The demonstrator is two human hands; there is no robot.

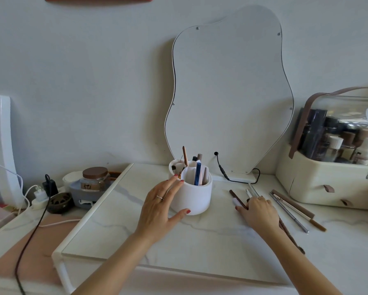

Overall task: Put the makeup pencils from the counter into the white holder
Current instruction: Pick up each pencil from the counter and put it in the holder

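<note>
- Pencils (289, 206) lie loose on the marble counter (200, 241), all on the right hand's side, none by the left hand.
- Right hand (258, 211) lies palm down on the counter over the nearest pencils; fingers bent down onto them, whether it actually pinches one cannot be told.
- Dark brown pencil (237, 198) sticks out ahead of the right hand's fingertips, and its far end shows again behind the wrist.
- Two pale thin pencils (252, 189) poke out just ahead of the right hand's knuckles.
- Silver pencil (289, 212) and two brown ones (297, 206) sit just to the outer side of the right hand, apart from it, angled toward the cream box.
- White holder (192, 196) stands between the hands, touching the left one, well apart from the right.
- Left hand (161, 206) is spread wide, fingers straight, fingertips on the holder's upper side, thumb tip against its base.
- Holder already has several pencils and brushes upright in it.
- Cream box (328, 184) with clear lid beyond the right hand; wavy mirror (230, 92) behind the holder; brown-lidded jar (94, 179) and cables beyond the left hand.
</note>
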